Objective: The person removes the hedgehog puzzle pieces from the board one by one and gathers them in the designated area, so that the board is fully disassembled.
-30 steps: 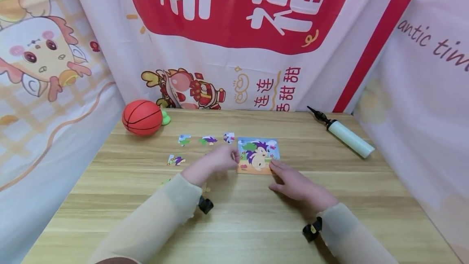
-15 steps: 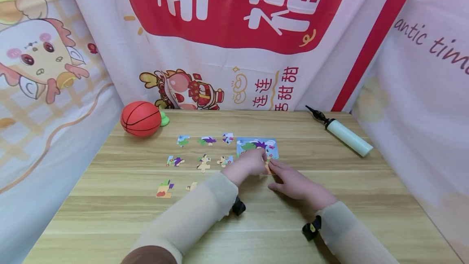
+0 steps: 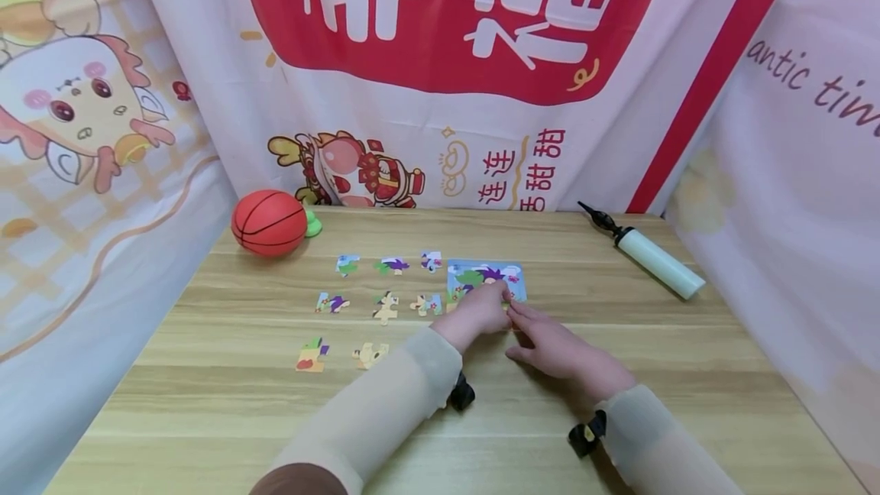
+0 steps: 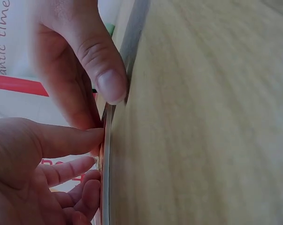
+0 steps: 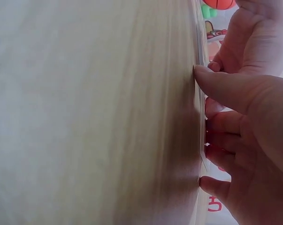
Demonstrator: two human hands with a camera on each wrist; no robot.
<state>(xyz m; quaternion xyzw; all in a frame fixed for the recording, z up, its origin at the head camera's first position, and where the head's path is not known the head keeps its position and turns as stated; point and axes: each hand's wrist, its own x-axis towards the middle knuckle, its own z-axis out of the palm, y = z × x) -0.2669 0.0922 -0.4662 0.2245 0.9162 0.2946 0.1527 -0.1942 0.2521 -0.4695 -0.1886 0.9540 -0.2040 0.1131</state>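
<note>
A small puzzle board [image 3: 455,270] with a purple-haired cartoon picture lies flat on the wooden table. My left hand [image 3: 483,310] reaches over its lower right part, thumb and fingertips down at the board and the other fingers curled. Whether a piece sits under those fingertips is hidden. My right hand [image 3: 557,346] rests at the board's lower right corner, fingers fairly straight on it and thumb apart from them. The left wrist view shows both thumbs close to the board's thin edge [image 4: 106,187]. Loose jigsaw pieces lie in rows to the left, among them a cream piece [image 3: 372,355].
A red toy basketball [image 3: 270,223] and a small green object [image 3: 312,224] stand at the back left. At the back right lies a pale hand pump [image 3: 656,260] with a black nozzle. Printed cloth [image 3: 440,75] hangs behind and on both sides of the table [image 3: 522,434].
My left hand has moved from the board's left edge rightwards to its lower right part, beside the right hand. The right hand has stayed in place, as have the loose pieces.
</note>
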